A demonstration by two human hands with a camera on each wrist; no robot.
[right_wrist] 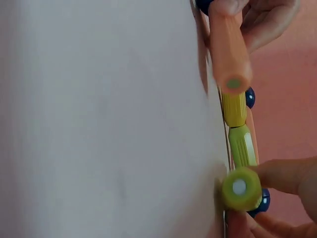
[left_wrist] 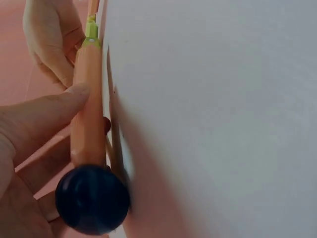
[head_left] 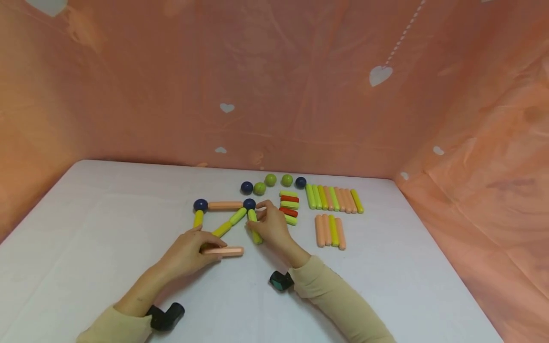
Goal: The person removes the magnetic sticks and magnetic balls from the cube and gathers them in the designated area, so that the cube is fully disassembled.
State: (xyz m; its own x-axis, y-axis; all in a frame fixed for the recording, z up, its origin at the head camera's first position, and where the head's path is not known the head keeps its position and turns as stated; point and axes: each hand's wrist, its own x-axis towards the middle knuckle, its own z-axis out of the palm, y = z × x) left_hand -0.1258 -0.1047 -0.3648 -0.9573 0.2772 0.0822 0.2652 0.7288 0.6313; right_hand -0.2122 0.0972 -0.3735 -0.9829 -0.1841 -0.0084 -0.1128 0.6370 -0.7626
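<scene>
My left hand (head_left: 188, 252) grips a peach stick (head_left: 231, 251) near the table. In the left wrist view the thumb lies along this stick (left_wrist: 89, 109), and a dark blue ball (left_wrist: 91, 201) sits at its near end. With thumb and fingers, my right hand (head_left: 274, 225) pinches a yellow-green stick (head_left: 255, 230), whose far end is by a dark blue ball (head_left: 249, 204). From that ball a peach stick (head_left: 225, 205) runs left to another blue ball (head_left: 200, 205). A green stick (head_left: 238, 216) and a yellow stick (head_left: 222, 229) form a diagonal; a yellow stick (head_left: 198, 218) runs under my left hand.
Short green and red sticks (head_left: 289, 199) lie right of my right hand. Farther right are a row of long sticks (head_left: 334, 198) and a smaller group (head_left: 330, 231). Several green balls (head_left: 270, 179) and dark blue balls (head_left: 246, 187) stand near the white table's back edge.
</scene>
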